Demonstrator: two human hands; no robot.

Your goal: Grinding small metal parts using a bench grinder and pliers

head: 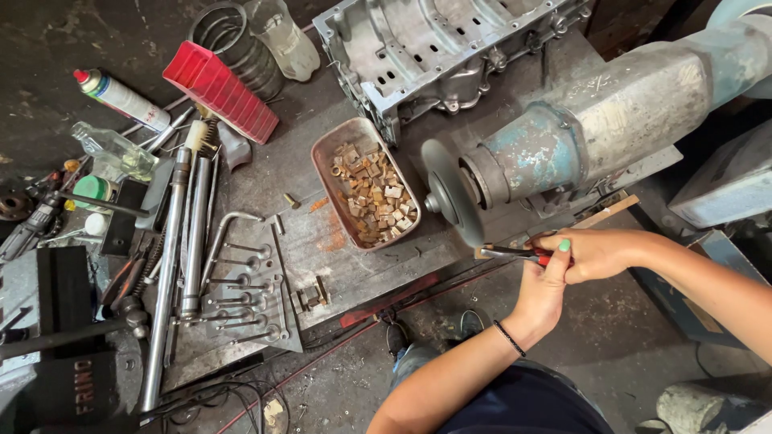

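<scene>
**Two hands on the pliers at the grinding wheel**

Many small brownish metal pieces fill the oval tray (326,161) on the surface (354,265), so most of the batch looks unground, judging by the heap. Beside it, the bench grinder (611,120) carries its grey wheel (450,193). Both hands close around red-handled pliers (515,254) just below the wheel: left hand (543,291) underneath, right hand (595,253) over the handles. Whatever the pliers' tip pinches is too small to tell.
</scene>
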